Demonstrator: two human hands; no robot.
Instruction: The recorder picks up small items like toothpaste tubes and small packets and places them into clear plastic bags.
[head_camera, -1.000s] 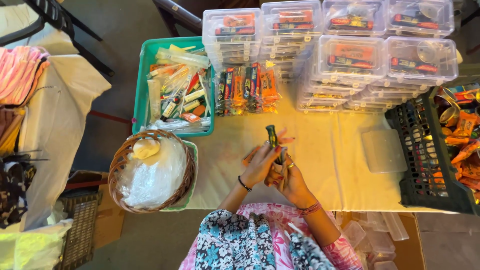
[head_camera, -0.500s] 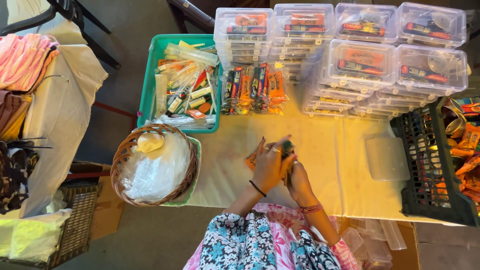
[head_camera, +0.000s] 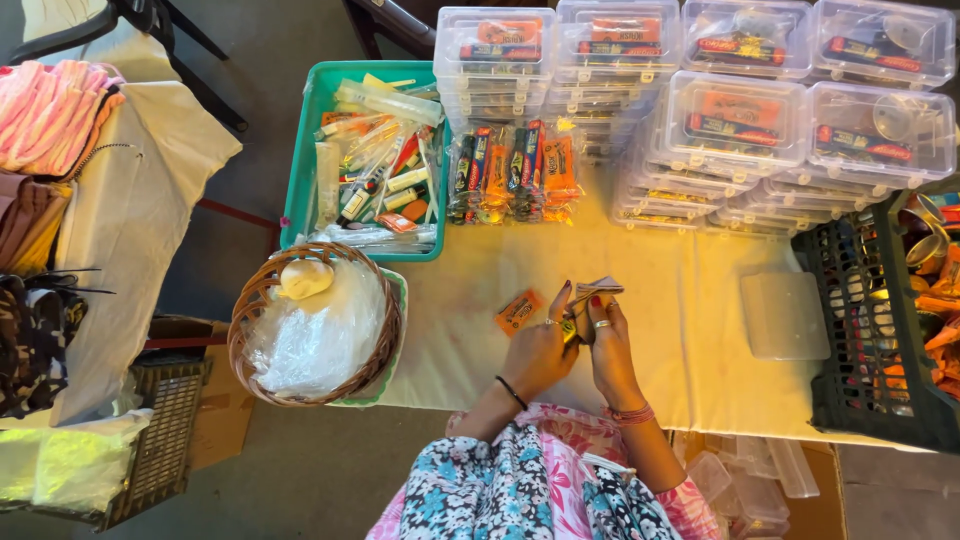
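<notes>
My left hand (head_camera: 543, 345) and my right hand (head_camera: 604, 325) are pressed together low over the cream table cloth (head_camera: 470, 290). Between their fingers they pinch a small folded packet (head_camera: 590, 291), greyish with a bit of yellow showing. A small orange sachet (head_camera: 519, 310) lies flat on the cloth just left of my left hand, untouched. Rings and red nails show on both hands.
A wicker basket (head_camera: 262, 300) with clear plastic sits at the left edge. Behind it stand a green tray (head_camera: 304, 150) of tubes and packets, a row of orange sachet bundles (head_camera: 510, 170) and stacked clear boxes (head_camera: 740, 120). An empty clear lid (head_camera: 785, 315) and a black crate (head_camera: 860, 330) are at the right.
My hands have dropped from holding a dark upright item above the table to working a folded packet close to the cloth. The orange sachet now lies uncovered beside my left hand.
</notes>
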